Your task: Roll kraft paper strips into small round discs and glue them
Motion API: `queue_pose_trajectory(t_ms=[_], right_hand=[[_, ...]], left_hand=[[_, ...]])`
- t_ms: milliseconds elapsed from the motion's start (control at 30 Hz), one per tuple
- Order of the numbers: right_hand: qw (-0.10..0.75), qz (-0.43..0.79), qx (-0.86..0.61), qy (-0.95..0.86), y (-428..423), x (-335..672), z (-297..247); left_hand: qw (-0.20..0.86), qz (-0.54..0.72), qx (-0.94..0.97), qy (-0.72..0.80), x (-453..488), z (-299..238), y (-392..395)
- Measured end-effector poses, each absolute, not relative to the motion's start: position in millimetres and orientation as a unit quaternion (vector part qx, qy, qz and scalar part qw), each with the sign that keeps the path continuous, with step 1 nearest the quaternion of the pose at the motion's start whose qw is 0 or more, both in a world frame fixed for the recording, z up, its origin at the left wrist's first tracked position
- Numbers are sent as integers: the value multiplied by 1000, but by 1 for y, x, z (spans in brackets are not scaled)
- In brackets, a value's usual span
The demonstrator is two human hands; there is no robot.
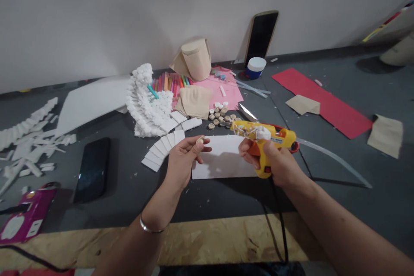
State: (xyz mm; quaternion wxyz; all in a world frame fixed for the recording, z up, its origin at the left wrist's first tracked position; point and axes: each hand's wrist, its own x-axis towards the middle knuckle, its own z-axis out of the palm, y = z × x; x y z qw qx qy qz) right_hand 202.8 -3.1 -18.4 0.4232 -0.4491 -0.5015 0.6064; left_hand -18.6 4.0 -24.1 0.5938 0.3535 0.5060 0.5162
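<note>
My left hand (pixel 184 157) pinches a small round wooden slice (pixel 199 140) between thumb and fingertips, above the left end of a curved white foam piece (pixel 223 159). My right hand (pixel 274 161) grips a yellow glue gun (pixel 268 138) with an orange trigger; its nozzle points left, a short way from the slice. The gun's black cord (pixel 280 224) runs down toward me. A small heap of similar wooden slices (pixel 221 118) lies just beyond the foam piece.
A fan of white foam rectangles (pixel 164 142) and a ruffled white foam structure (pixel 145 101) lie to the left. A black phone (pixel 93 170) lies flat at left; another phone (pixel 260 36) leans on the wall. Red paper (pixel 323 101), pink paper (pixel 226 90), markers (pixel 171 82), a jar (pixel 256 67) and glue sticks lie around.
</note>
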Motion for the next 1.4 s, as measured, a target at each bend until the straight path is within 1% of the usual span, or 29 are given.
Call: queue_pose_trajectory(t_ms=[200, 400, 533, 800, 967, 1400], right_hand=[[472, 621, -417, -467, 0, 200, -13], [474, 630, -409, -460, 0, 203, -10], [495, 642, -392, -435, 0, 208, -8], [578, 585, -425, -377, 17, 223, -7], [608, 580, -430, -331, 29, 232, -8], [612, 584, -432, -313, 33, 231, -11]], left_hand=[[589, 519, 359, 505, -19, -25, 5], [586, 521, 364, 503, -19, -25, 4], [585, 521, 363, 505, -19, -24, 5], [589, 529, 362, 492, -19, -25, 5], [590, 537, 363, 481, -19, -25, 5], [582, 539, 384, 473, -19, -24, 5]])
